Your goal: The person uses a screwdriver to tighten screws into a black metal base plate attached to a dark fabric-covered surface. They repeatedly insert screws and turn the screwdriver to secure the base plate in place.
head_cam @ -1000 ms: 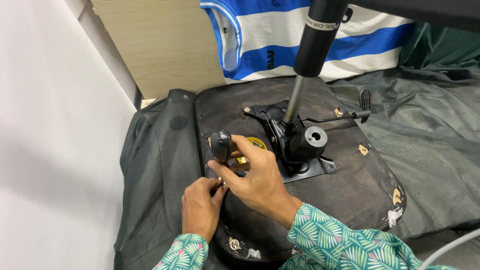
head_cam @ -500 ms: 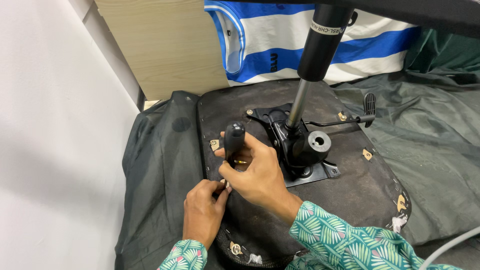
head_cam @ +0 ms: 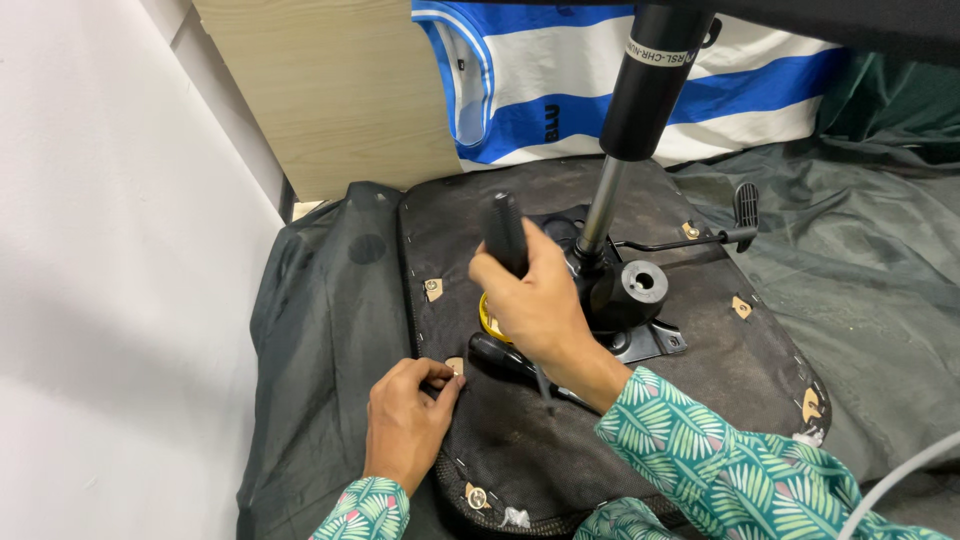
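Note:
An upturned chair seat with a black fabric underside lies in front of me. My right hand grips a black-handled screwdriver held upright, its thin shaft pointing down at the seat near my wrist. My left hand rests at the seat's left edge, fingertips pinched at a small metal tab. A yellow part and a black handle-like piece lie just under my right hand. The black metal mechanism sits bolted at the seat's centre.
A black gas cylinder rises from the mechanism, and a lever sticks out to the right. Dark green cloth lies under the seat. A blue-and-white striped shirt and a wooden board stand behind. A white wall is on the left.
My right hand has risen from the yellow part and tipped the screwdriver upright, handle up. My left hand has stayed at the seat's left edge.

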